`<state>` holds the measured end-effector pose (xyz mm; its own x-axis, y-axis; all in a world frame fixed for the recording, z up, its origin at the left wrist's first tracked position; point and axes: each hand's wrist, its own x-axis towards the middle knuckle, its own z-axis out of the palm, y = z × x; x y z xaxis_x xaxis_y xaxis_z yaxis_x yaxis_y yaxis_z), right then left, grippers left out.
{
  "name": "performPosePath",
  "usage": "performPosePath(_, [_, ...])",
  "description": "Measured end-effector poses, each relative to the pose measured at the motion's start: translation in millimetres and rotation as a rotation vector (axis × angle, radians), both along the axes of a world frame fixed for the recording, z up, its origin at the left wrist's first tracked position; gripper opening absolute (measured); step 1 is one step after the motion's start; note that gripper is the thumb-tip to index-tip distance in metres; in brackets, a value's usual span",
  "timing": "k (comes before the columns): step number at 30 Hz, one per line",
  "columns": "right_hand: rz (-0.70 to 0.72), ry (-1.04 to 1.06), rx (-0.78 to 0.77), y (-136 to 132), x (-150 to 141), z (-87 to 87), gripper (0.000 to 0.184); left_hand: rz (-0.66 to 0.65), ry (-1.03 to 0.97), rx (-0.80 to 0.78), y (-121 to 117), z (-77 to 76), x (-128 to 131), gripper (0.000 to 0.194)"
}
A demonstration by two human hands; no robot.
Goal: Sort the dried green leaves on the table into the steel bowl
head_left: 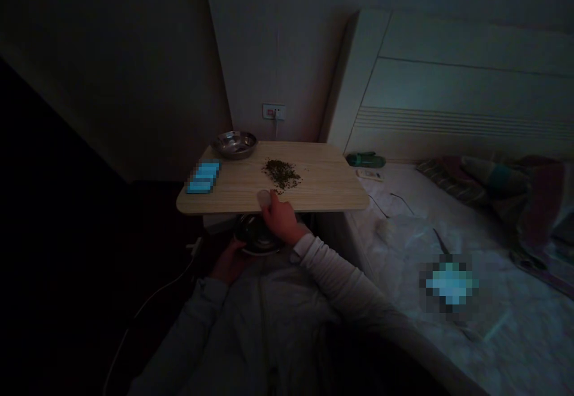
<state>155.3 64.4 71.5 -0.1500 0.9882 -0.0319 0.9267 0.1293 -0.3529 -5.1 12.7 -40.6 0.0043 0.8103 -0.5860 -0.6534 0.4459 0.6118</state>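
In the head view a heap of small dark-green grains (281,173) lies spread on a light wooden table (224,201). My right hand (283,221) is closed at the table's front edge, just below the grains. Its fingers pinch a small pale rounded piece (263,198), whose kind is too dim to make out. Under the edge, a dark shiny metal bowl (255,235) is held close to my body. My left hand (229,261) grips that bowl by its left side. The bowl's contents are too dark to tell.
A second metal bowl (235,145) stands at the table's back left, behind a blurred lit screen (204,177). On the right, a bed (394,195) bears a green bottle (366,160), a remote control (370,174) and another blurred screen (452,284). A white cable (147,297) hangs at left.
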Motion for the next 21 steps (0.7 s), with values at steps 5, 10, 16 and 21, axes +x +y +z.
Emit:
performPosePath(5, [-0.042, 0.001, -0.025, -1.2, 19.2, 1.2, 0.059, 0.016, -0.001, 0.013, -1.2, 6.6, 4.4, 0.066])
performPosePath(10, [-0.100, 0.007, -0.049, -2.4, 36.8, 1.1, 0.058, 0.029, 0.016, -0.030, -1.2, 9.9, 5.9, 0.060])
performPosePath(16, [-0.090, 0.020, -0.039, -1.3, 53.6, 0.8, 0.059, 0.021, 0.017, -0.025, -2.1, 12.3, 4.7, 0.067])
performPosePath(21, [-0.095, 0.028, -0.068, -0.4, 64.5, 5.6, 0.060, 0.012, 0.031, -0.032, -2.8, 15.4, 6.2, 0.067])
